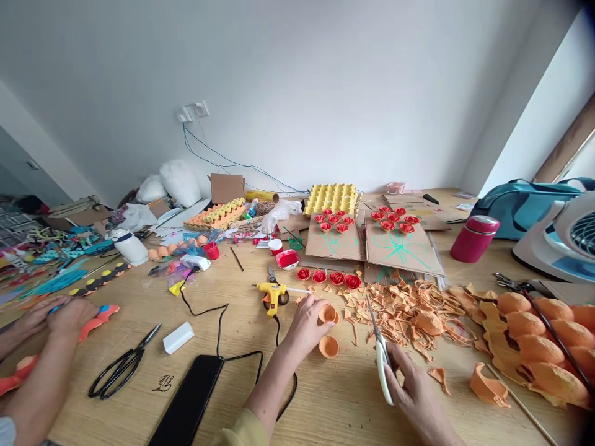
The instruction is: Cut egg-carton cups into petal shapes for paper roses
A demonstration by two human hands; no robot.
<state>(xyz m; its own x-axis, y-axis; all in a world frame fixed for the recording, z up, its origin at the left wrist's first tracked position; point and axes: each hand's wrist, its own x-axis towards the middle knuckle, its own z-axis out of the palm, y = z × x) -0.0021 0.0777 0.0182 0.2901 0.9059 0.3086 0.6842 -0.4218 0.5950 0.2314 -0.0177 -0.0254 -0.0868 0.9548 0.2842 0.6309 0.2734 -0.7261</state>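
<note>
My left hand has its fingers closed on a small orange egg-carton cup. A second orange cup stands on the table just below it. In my right hand is a pair of scissors with white handles, its blades pointing away from me. Beyond the scissors lies a heap of orange carton scraps. A yellow glue gun rests left of my left hand. Several red paper roses stand in a row behind it.
Cardboard sheets with red roses and green drawn stems lie at the back. At right are an orange egg carton, a red flask and a fan. Black scissors and a phone lie left; another person's hands work there.
</note>
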